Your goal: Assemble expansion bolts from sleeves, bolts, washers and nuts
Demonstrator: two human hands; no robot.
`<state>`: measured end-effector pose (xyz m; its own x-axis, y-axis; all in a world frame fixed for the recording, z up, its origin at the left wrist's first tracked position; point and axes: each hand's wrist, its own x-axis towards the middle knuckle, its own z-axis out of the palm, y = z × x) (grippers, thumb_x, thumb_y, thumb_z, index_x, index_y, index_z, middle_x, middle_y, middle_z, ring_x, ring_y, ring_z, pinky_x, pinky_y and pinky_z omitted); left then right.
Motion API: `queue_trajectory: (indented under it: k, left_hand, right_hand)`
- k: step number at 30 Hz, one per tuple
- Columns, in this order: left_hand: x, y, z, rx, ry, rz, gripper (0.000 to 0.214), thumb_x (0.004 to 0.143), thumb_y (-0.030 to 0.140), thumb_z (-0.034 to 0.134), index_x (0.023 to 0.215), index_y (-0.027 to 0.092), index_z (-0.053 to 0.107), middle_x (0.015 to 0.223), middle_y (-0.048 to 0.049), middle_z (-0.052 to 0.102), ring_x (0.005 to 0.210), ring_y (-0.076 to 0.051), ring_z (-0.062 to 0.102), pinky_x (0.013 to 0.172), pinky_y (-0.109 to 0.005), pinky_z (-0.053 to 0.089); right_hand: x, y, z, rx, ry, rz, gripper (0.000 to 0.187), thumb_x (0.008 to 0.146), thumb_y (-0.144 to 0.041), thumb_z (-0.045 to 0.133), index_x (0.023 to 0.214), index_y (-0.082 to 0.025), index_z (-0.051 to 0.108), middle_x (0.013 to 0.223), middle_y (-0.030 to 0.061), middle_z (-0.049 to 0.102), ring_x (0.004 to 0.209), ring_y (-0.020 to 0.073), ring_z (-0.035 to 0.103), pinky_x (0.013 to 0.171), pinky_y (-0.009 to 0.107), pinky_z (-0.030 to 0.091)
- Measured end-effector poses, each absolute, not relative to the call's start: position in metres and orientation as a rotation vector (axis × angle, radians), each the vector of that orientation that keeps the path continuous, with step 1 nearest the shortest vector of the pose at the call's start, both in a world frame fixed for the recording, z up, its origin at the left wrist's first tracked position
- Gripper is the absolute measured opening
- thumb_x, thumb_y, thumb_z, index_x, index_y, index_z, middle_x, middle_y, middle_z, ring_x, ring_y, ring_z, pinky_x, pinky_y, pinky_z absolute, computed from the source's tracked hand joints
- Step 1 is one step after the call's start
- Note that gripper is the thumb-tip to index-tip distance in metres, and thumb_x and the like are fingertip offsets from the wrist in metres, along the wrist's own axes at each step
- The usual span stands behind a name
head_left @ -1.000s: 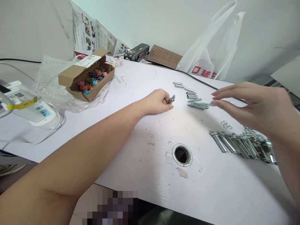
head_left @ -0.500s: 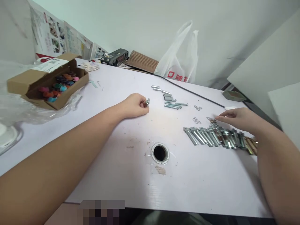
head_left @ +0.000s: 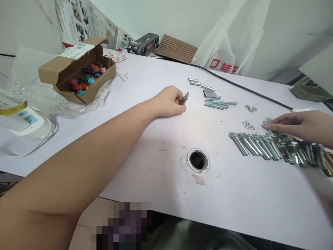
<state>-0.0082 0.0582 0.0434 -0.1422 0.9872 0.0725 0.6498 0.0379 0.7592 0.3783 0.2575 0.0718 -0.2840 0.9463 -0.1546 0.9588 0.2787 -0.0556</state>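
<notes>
My left hand [head_left: 169,101] rests on the white table [head_left: 145,139], fingers closed round a small metal bolt piece [head_left: 185,97] that sticks out past the thumb. My right hand [head_left: 299,125] lies at the right, fingertips pinched together at the far end of a row of metal anchor bolts [head_left: 273,146], beside loose washers [head_left: 247,124]. What the fingertips hold is too small to name. A cluster of plain metal sleeves and rods [head_left: 212,98] lies between the two hands, further back.
An open cardboard box of coloured caps [head_left: 79,74] sits on bubble wrap at the back left. A round hole [head_left: 198,160] is cut in the table near the front. A black cable [head_left: 244,88], a white plastic bag [head_left: 229,52] and a white device [head_left: 23,119] line the edges.
My right hand came down from the air above the sleeves to the row of anchor bolts and closed its fingertips there. My left hand kept its hold and place; the view shifted.
</notes>
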Motion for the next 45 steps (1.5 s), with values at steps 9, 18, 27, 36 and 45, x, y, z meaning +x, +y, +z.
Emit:
queue_trajectory:
  k: [9,18,27,36,45]
  left_hand:
    - [-0.010,0.060,0.041,1.686,1.846,0.917,0.013,0.071,0.011,0.069,0.063,0.018,0.061,0.060,0.0014,0.056,0.061,-0.012,0.047,0.064,-0.034,0.035]
    - [-0.017,0.060,0.039,1.745,1.796,0.856,0.008,0.084,0.018,0.071,0.077,0.016,0.068,0.069,0.0003,0.063,0.066,-0.013,0.053,0.067,-0.033,0.039]
    - [-0.017,0.061,0.041,1.782,1.727,0.867,0.015,0.079,0.009,0.069,0.071,0.019,0.060,0.063,0.0036,0.055,0.063,-0.012,0.049,0.065,-0.033,0.036]
    - [-0.017,0.062,0.037,1.786,1.775,0.853,0.008,0.082,0.014,0.072,0.078,0.018,0.066,0.070,0.0015,0.063,0.067,-0.014,0.054,0.069,-0.033,0.041]
    - [-0.018,0.062,0.037,1.785,1.713,0.885,0.025,0.081,0.014,0.073,0.066,0.020,0.053,0.062,0.0038,0.045,0.061,-0.011,0.039,0.064,-0.034,0.031]
  right_hand:
    - [0.359,0.233,0.101,2.123,2.314,-0.315,0.030,0.087,-0.060,0.083,0.080,-0.030,0.083,0.102,0.0132,0.080,0.086,0.0266,0.065,0.085,0.051,0.049]
    - [0.215,0.150,0.117,1.009,3.389,-0.772,0.017,0.083,-0.039,0.085,0.093,-0.025,0.088,0.091,0.0077,0.080,0.088,0.0265,0.074,0.090,0.049,0.061]
    - [0.158,0.139,0.066,0.798,3.476,-1.020,0.018,0.093,-0.018,0.073,0.101,-0.021,0.088,0.102,0.0056,0.083,0.096,0.0271,0.079,0.098,0.047,0.067]
    - [0.166,0.143,0.049,0.847,3.566,-1.199,0.017,0.090,-0.024,0.078,0.102,-0.022,0.090,0.107,0.0049,0.084,0.103,0.0275,0.080,0.100,0.047,0.068]
    - [0.165,0.144,0.061,1.004,3.429,-1.054,0.036,0.076,-0.045,0.096,0.098,-0.021,0.081,0.095,0.0080,0.080,0.090,0.0289,0.076,0.093,0.050,0.066]
